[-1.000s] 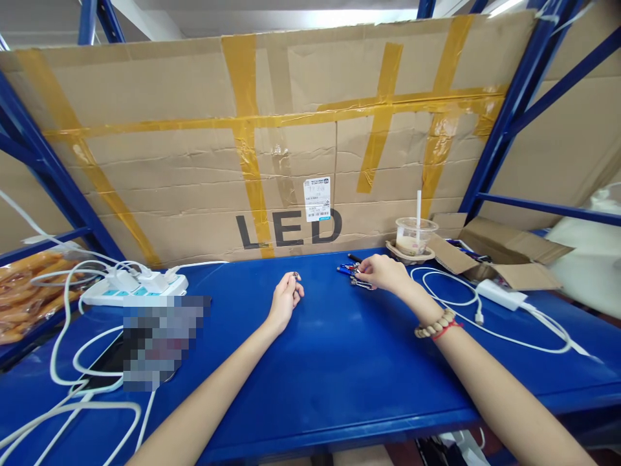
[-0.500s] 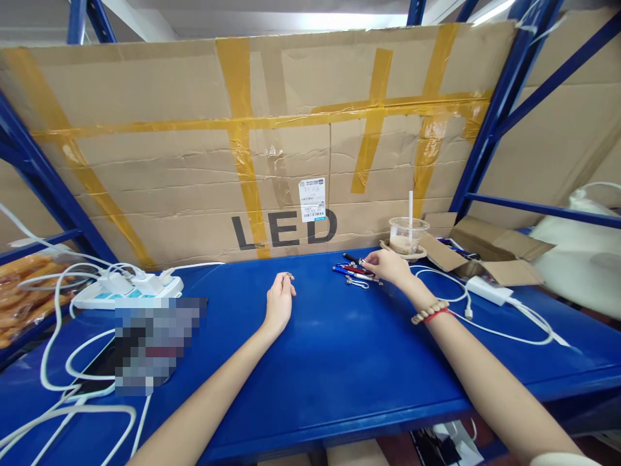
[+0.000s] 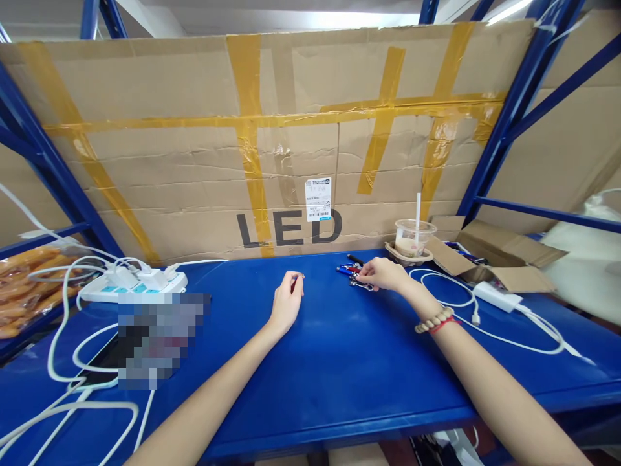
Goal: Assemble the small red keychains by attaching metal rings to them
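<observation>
My right hand (image 3: 385, 274) reaches over a small bunch of pens, its fingertips pinched together and hiding what is between them. A blue pen (image 3: 344, 270) and a black pen (image 3: 355, 259) stick out to the left of the fingers, with a bit of red beside them. Just under the fingertips lies a small silver metal clasp (image 3: 361, 283). My left hand (image 3: 286, 304) rests on the blue table (image 3: 310, 362), fingers curled closed. A tiny dark bit shows at its fingertips, too small to name.
Behind the pens stands a plastic cup (image 3: 412, 239) with a straw, in a cardboard holder. An open carton (image 3: 509, 252) and a white adapter (image 3: 495, 296) with cables lie right. At left are a power strip (image 3: 130, 288), loose cables and a blurred-out device (image 3: 160, 343). Taped cardboard (image 3: 194, 175) forms the back.
My right hand has shifted from the far end of the bunch toward its near side, by the silver clasp. My left hand stays closed in nearly the same place.
</observation>
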`<state>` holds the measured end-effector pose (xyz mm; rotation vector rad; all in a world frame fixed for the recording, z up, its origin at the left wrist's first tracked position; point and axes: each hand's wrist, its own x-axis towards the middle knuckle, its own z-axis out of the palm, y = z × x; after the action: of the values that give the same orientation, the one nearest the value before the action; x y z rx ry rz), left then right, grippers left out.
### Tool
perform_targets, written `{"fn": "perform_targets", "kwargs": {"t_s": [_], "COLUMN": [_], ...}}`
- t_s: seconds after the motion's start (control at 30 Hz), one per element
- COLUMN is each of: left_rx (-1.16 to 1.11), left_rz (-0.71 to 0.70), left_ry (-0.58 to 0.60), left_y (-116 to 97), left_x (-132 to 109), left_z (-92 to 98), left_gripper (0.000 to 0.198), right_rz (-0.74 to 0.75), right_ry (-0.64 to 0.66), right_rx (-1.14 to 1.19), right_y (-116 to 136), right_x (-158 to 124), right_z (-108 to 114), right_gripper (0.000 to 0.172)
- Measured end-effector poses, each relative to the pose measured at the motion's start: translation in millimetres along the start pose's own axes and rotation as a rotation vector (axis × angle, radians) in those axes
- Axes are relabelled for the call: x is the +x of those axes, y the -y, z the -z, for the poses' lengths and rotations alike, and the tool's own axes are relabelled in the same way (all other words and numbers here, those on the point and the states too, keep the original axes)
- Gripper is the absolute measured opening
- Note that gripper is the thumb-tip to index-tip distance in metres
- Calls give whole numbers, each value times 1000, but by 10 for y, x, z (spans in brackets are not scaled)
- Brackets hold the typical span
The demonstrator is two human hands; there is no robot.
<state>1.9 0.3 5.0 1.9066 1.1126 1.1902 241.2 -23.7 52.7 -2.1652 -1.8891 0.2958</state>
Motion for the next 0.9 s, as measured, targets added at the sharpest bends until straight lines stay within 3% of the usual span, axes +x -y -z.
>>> {"fn": "perform_targets", "kwargs": {"t_s": [0.13,0.27,0.43,0.5,0.67,0.9], "left_rx": [12,56,133,156,223,334], "left_rz": [-58,-153,-240,-250,-274,-356], "left_ry": [47,165,260,270,298,305], "left_y": [-33,-79,-97,-92,-90,-135], "left_x": [-19,-43,-64,-72,-102,-145], "left_z": [0,-11,-17,-15,-12,10], "left_gripper": [18,18,17,18,17,19], "right_rz": [12,125,462,530,489,377], "right_ry": [-107,-194,-73,-49,-61,59], "right_rx": [-13,79,563,626,627,764], "right_y": [59,218,478,538,555,582], "right_x": [-29,-65,-164,-203,-226,-217], "right_z": [-6,-58,-174,-213,-257,-220], "right_gripper": [18,25,37,36,33,32]}}
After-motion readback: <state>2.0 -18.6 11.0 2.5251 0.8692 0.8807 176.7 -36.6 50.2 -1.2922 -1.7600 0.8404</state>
